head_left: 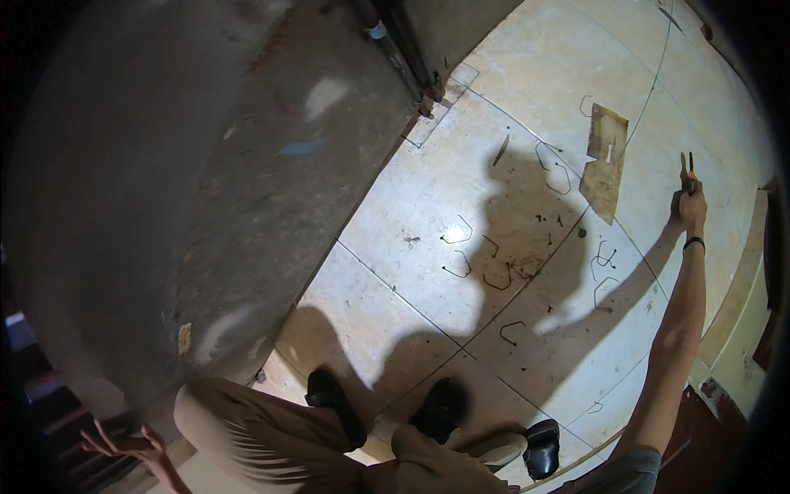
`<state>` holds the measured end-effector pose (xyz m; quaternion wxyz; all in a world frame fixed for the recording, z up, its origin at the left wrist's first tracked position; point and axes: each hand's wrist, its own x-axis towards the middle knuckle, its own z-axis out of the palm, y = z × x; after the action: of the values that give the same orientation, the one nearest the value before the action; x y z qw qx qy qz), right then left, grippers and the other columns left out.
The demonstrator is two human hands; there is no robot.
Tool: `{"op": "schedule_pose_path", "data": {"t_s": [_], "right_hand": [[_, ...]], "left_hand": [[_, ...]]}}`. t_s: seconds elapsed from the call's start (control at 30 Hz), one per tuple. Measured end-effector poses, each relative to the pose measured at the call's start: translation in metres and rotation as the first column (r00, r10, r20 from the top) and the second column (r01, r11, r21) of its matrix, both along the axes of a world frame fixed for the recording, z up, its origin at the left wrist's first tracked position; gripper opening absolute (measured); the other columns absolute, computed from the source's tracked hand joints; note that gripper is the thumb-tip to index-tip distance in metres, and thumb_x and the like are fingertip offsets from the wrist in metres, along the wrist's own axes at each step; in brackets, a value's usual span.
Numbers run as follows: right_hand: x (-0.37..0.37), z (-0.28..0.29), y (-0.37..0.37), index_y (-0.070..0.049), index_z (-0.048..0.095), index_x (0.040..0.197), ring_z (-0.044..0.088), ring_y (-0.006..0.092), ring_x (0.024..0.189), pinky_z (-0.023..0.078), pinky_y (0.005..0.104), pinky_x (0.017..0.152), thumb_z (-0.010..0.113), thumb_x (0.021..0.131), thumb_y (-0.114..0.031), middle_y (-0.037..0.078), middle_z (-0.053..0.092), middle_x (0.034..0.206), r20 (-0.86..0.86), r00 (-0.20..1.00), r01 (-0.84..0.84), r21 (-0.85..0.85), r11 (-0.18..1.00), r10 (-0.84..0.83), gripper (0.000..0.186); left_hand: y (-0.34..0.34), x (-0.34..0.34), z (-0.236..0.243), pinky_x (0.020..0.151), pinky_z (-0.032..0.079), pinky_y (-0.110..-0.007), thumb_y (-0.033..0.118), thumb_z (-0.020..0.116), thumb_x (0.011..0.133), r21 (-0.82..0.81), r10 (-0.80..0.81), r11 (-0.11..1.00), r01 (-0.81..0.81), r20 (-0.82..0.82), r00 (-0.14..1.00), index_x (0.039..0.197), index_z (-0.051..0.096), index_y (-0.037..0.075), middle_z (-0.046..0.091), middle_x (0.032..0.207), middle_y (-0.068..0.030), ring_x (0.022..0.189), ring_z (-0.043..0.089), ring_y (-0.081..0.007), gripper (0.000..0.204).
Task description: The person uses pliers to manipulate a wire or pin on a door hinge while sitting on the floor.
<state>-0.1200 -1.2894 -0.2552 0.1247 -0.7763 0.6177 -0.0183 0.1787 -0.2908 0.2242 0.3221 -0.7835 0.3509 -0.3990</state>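
Note:
At the far right my right hand (pixel 694 207), with a dark band at its wrist, is closed around a slim hand tool (pixel 692 171) with a dark tip and an orange part. Its exact kind is too small to tell. The arm stretches out over pale floor tiles. Nearest to this hand lies a torn brown piece of cardboard (pixel 607 169). Down at the lower left my left hand (pixel 127 443) holds nothing, its fingers spread beside my bent knee. Several bent wire hooks (pixel 512 332) are scattered over the tiles between the hands.
A grey wall (pixel 239 189) fills the left, with dark pipes (pixel 403 49) at its foot. Three black shoes (pixel 336 403) stand at the bottom; whose each is, I cannot tell. Small dark scraps (pixel 518 270) and shadows lie on the floor. A pale ledge (pixel 736 280) edges the right.

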Motion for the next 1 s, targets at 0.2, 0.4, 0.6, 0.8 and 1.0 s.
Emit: {"op": "schedule_pose_path", "data": {"t_s": [0.2,0.4,0.6,0.8,1.0], "right_hand": [[0.01,0.015,0.012,-0.006,0.057,0.138,0.065,0.0452,0.112,0.052,0.0513,0.096,0.056,0.089,-0.018,0.028,0.07,0.115,-0.053,0.987,-0.157,-0.188,0.969,0.15,0.05],[0.015,0.037,0.069,-0.003,0.057,0.138,0.068,0.0452,0.104,0.054,0.0489,0.087,0.055,0.09,-0.013,0.029,0.07,0.109,0.101,0.968,-0.21,-0.162,0.964,0.228,0.049],[0.063,0.084,0.205,-0.005,0.061,0.136,0.073,0.031,0.088,0.054,0.0429,0.077,0.058,0.092,-0.013,0.026,0.071,0.096,0.239,0.937,-0.253,-0.046,0.967,0.256,0.044],[0.185,0.127,0.379,0.0,0.063,0.127,0.065,0.0177,0.108,0.053,0.0328,0.088,0.061,0.099,-0.027,0.011,0.07,0.118,0.576,0.782,-0.285,0.671,0.684,-0.239,0.039],[0.282,0.095,0.445,-0.007,0.063,0.112,0.059,0.0091,0.09,0.053,0.0349,0.087,0.06,0.099,-0.019,-0.002,0.063,0.097,0.605,0.703,-0.5,0.794,0.345,-0.374,0.018]], "left_hand": [[0.009,0.004,-0.011,0.12,0.011,-0.068,0.061,0.039,0.102,-0.026,0.01,1.0,-0.011,-0.025,1.0,0.152,0.031,0.001,0.046,0.153,-0.0193,0.147,0.03,-0.0462,0.079],[0.003,0.003,-0.006,0.12,0.011,-0.068,0.061,0.039,0.102,-0.014,0.0,1.0,0.0,-0.016,1.0,0.152,0.032,0.001,0.046,0.153,-0.0198,0.147,0.03,-0.046,0.079],[0.007,0.011,-0.004,0.12,0.011,-0.068,0.062,0.039,0.102,-0.023,-0.031,0.999,0.031,-0.001,1.0,0.152,0.032,0.001,0.045,0.153,-0.0203,0.147,0.03,-0.0458,0.079],[0.011,0.017,-0.005,0.12,0.011,-0.067,0.062,0.039,0.102,-0.053,-0.085,0.995,0.086,0.021,0.996,0.152,0.032,0.001,0.045,0.153,-0.0207,0.147,0.03,-0.0457,0.08],[0.014,0.025,-0.013,0.12,0.011,-0.067,0.062,0.039,0.102,-0.098,-0.146,0.984,0.149,0.035,0.989,0.152,0.033,0.001,0.045,0.153,-0.0212,0.147,0.03,-0.0455,0.08]]}}
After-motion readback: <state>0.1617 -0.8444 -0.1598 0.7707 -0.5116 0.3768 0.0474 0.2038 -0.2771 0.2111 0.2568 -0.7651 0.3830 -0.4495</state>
